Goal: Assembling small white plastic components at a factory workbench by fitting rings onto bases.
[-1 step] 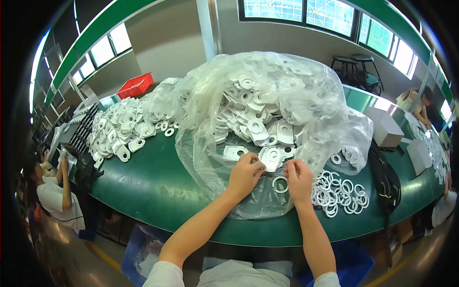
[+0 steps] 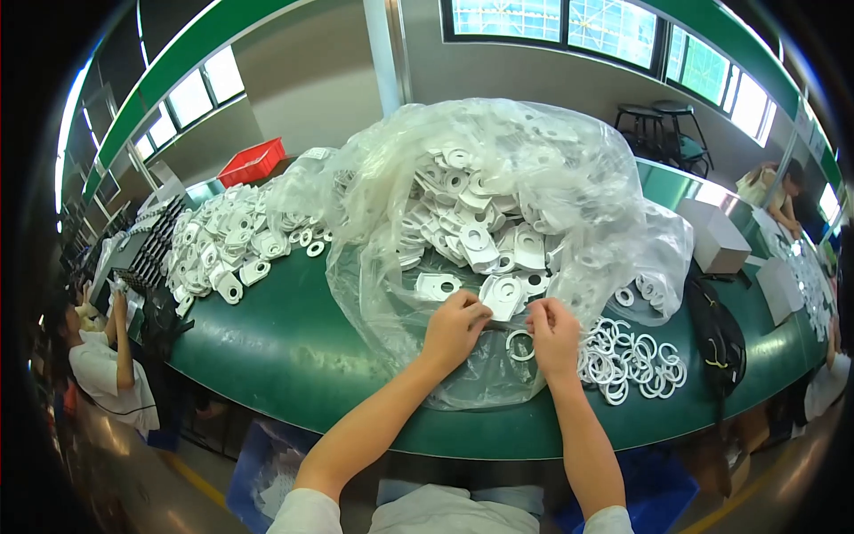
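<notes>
My left hand [image 2: 456, 327] pinches the lower left edge of a white plastic plate [image 2: 503, 295] with a round ring-shaped centre. Just right of that plate, my right hand [image 2: 554, 336] has its fingertips pressed together; whatever is between them is too small to make out. A white ring [image 2: 520, 345] lies on the clear plastic bag [image 2: 485, 384], beside my right hand. Another white plate [image 2: 439, 286] rests behind my left hand. Beyond both hands, the opened bag holds a big heap of similar white plates [image 2: 476, 236].
Loose white rings [image 2: 627, 360] are piled right of my hands, near a black bag [image 2: 714, 336]. More white plates [image 2: 227, 236] spread over the green table [image 2: 267, 343] at left, before a red bin [image 2: 252, 162]. A white box [image 2: 714, 236] stands at right. Other people sit at both sides.
The plate and my left hand have shifted very slightly left. My right hand stays almost in place.
</notes>
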The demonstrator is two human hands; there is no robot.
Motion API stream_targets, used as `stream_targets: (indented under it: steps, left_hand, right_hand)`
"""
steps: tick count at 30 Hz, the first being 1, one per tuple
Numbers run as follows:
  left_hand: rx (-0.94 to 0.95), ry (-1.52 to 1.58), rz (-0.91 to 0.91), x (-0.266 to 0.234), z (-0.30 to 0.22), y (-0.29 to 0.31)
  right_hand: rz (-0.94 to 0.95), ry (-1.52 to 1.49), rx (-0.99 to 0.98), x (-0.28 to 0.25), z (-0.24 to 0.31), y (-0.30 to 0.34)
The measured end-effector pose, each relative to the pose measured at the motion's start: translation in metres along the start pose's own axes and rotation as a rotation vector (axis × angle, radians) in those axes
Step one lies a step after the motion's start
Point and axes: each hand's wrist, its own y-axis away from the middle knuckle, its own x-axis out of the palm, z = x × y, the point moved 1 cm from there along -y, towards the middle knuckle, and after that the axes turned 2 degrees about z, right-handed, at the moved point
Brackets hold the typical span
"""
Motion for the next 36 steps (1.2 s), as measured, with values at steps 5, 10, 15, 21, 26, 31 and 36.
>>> stream_targets:
  steps: [5,10,15,21,26,31,36]
  left_hand:
    - [0.012,0.079,-0.057,-0.008,-0.013,0.0]
    - [0.217,0.096,0.008,-0.003,-0.027,0.005]
    - [0.457,0.074,0.037,0.037,-0.09,-0.026]
    - [0.54,-0.157,0.559,0.156,-0.136,-0.102]
    - [0.327,-0.391,0.496,0.198,-0.121,-0.107]
    - [0.406,-0.175,0.323,0.174,-0.146,-0.103]
    - [0.213,0.571,0.205,0.062,-0.146,-0.093]
  right_hand:
    - [0.035,0.161,0.009,0.007,0.005,0.004]
    - [0.06,0.12,0.108,0.009,0.013,0.005]
    - [0.031,0.273,-0.231,0.016,-0.038,-0.002]
    - [0.115,0.225,0.09,0.011,-0.011,-0.004]
    - [0.057,0.276,-0.052,0.027,0.0,0.001]
    - [0.036,0.292,-0.181,0.023,0.011,0.001]
    - [-0.101,0.155,-0.253,0.014,0.015,0.004]
